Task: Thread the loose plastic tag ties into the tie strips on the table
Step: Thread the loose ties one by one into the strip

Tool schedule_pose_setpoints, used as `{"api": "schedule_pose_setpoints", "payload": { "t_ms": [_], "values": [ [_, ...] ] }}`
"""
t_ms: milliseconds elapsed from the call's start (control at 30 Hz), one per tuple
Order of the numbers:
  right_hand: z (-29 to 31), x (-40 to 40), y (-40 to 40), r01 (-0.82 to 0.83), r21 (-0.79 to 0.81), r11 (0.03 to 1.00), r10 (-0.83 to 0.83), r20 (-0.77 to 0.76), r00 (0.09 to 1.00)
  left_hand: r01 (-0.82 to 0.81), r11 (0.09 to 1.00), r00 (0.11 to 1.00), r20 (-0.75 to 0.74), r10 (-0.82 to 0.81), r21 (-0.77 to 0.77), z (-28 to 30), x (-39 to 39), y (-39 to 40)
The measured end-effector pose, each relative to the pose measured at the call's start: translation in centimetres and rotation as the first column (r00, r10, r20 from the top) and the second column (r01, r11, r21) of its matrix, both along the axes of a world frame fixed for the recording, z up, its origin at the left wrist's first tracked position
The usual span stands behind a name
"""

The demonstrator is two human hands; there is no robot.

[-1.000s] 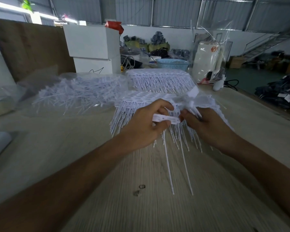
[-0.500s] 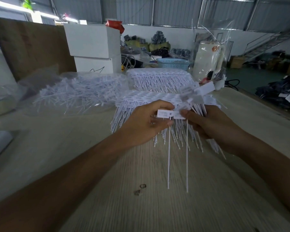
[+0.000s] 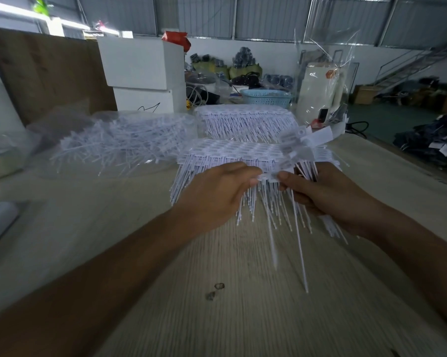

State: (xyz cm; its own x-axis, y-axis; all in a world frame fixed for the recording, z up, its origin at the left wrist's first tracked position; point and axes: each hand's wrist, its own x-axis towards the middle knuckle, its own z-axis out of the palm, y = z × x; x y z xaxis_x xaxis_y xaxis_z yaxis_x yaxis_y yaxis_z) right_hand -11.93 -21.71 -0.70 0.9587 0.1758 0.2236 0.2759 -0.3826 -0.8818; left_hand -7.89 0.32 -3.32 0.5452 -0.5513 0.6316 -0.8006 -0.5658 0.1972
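Ties [image 3: 272,238] seemingly matt plastic; table [image 3: 243,318] grained wood.

Two bare forearms enter from the lower corners. No sleeve shows on either arm up to the frame edge. Left hand [image 3: 212,194]: no ring, watch or glove seen. Right hand [image 3: 328,194]: likewise bare, wrist unadorned. Fingernails short where visible; image slightly blurred.

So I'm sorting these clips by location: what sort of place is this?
Probably a warehouse or packing workshop: corrugated metal walls, a wooden worktable piled with tie strips, and bagged goods stacked behind.
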Motion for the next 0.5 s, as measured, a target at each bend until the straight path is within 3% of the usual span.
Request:
{"api": "schedule_pose_setpoints", "payload": {
  "t_ms": [333, 500],
  "values": [
    [-0.38, 0.17, 0.04, 0.011, -0.091, 0.996, -0.003, 0.097, 0.995, 0.070, 0.981, 0.990, -0.105, -0.090, -0.183, 0.00, -0.02, -0.39],
    [-0.47, 0.15, 0.03, -0.005, -0.086, 0.996, 0.016, 0.125, 0.992, 0.039, 0.968, 0.969, -0.227, -0.097, -0.248, -0.29, 0.22, -0.54]
  ]
}}
